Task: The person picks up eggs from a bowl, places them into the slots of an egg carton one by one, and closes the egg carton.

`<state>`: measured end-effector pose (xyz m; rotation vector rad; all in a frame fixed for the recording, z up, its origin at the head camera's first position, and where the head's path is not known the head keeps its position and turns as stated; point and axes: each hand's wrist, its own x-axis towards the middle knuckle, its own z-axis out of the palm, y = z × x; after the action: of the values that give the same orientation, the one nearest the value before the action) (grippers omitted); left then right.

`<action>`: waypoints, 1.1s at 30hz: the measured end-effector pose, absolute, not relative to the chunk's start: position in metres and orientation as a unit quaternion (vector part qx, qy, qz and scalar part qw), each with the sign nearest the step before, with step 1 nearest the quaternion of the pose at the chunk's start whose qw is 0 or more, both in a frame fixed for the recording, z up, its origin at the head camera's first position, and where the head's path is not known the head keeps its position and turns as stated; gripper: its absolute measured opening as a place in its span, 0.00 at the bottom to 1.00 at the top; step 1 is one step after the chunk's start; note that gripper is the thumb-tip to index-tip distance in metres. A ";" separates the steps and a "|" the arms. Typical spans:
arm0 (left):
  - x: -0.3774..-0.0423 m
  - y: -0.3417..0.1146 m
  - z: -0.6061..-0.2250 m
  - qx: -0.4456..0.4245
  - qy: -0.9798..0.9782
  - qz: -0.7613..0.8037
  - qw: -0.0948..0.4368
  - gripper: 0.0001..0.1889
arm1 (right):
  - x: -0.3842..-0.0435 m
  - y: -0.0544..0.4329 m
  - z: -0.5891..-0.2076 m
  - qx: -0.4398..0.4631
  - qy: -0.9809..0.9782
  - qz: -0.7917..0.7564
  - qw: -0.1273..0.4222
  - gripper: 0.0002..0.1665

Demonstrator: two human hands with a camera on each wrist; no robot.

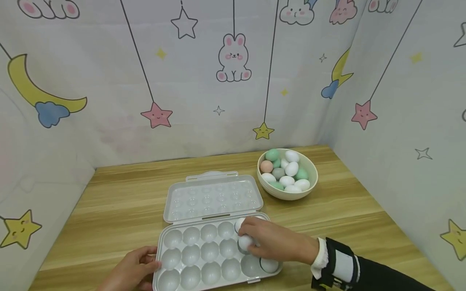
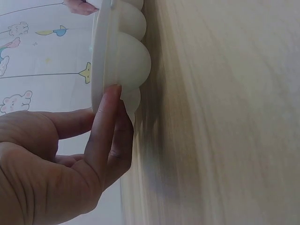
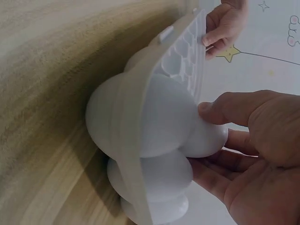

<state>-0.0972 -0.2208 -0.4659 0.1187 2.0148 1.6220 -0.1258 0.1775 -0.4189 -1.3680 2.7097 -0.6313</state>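
A white egg tray (image 1: 210,251) with rows of round hollows lies on the table, its clear lid (image 1: 214,199) folded back behind it. My left hand (image 1: 132,268) grips the tray's left edge, fingers along the side under the rim (image 2: 97,61). At the tray's right end, my right hand (image 1: 278,241) pinches a white egg (image 1: 245,243) in the second column from the right, low over the middle row. Another white egg (image 1: 269,265) sits in the front right hollow. In the right wrist view more white eggs (image 3: 166,176) line the end column behind it.
A cream bowl (image 1: 312,171) of white, green, grey and pinkish eggs stands at the back right of the wooden table (image 1: 120,198). Fabric walls (image 1: 204,133) printed with stars and rabbits close in the table's back and sides.
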 end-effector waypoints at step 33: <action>-0.101 -0.219 -0.462 0.064 0.746 0.606 0.271 0.30 | -0.124 0.179 -0.433 -0.475 0.868 -0.087 -0.115 0.20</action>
<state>-0.1012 -0.2186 -0.4622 0.1724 2.0085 1.6320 -0.1237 0.1788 -0.4328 -1.6132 2.9471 -0.2938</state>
